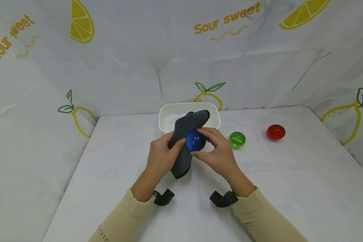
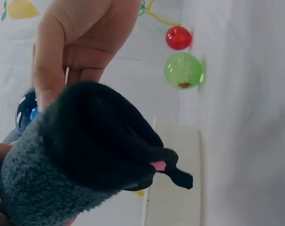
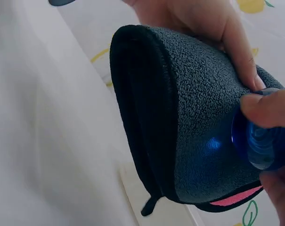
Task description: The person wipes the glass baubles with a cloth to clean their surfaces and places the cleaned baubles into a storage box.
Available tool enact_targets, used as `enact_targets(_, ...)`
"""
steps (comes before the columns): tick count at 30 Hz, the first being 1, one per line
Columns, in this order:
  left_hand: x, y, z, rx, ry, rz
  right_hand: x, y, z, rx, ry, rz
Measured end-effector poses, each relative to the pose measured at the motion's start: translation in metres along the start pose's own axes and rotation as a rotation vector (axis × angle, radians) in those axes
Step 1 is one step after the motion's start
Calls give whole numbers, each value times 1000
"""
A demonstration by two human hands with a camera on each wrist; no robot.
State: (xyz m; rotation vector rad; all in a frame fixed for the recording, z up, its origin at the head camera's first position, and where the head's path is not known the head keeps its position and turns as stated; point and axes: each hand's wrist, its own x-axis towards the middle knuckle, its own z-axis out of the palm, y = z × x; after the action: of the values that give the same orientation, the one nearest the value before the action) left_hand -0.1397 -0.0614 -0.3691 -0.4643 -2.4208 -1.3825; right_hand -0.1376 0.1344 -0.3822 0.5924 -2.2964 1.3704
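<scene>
My left hand grips a folded dark grey cloth with black edging and a small hanging loop, its thumb lying on the cloth's face. A pink patch shows at the fold in both wrist views. My right hand pinches a clear blue ball between thumb and fingers. The ball lies right against the cloth, close by the left thumb tip. Both hands are raised over the table, in front of a white tub.
The white rectangular tub stands at the table's back edge, partly covered by the cloth in the head view. To the right lie a green ball and, farther out, a red ball. A lemon-printed white sheet hangs behind.
</scene>
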Motion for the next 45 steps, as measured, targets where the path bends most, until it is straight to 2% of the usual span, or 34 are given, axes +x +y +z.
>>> enact_targets(4,0,2,1,39,-11,12,1,0,-1,232,-2,230)
enact_targets(7,-1,2,2,45,-17,41,3,0,-2,357,20,416)
enact_targets(9,-2,2,4,42,-16,68,4,-1,-2,415,35,497)
enact_targets(11,-2,2,4,38,-9,92,5,-2,-2,432,51,537)
enact_targets(15,-3,2,4,28,9,121,7,-2,-2,378,77,500)
enact_targets(20,-4,5,2,-37,32,119,7,-1,0,212,94,369)
enact_targets(24,-3,5,2,-78,69,93,5,-2,2,71,47,278)
enact_targets(28,-2,2,3,-73,103,76,1,-5,6,-6,-34,217)
enact_targets(33,-1,0,1,-34,119,74,-2,-9,8,6,-92,210)
enact_targets(40,2,6,0,-29,93,69,-1,-14,-2,111,-35,181)
enact_targets(45,11,13,-1,-31,90,127,5,-16,-8,130,30,159)
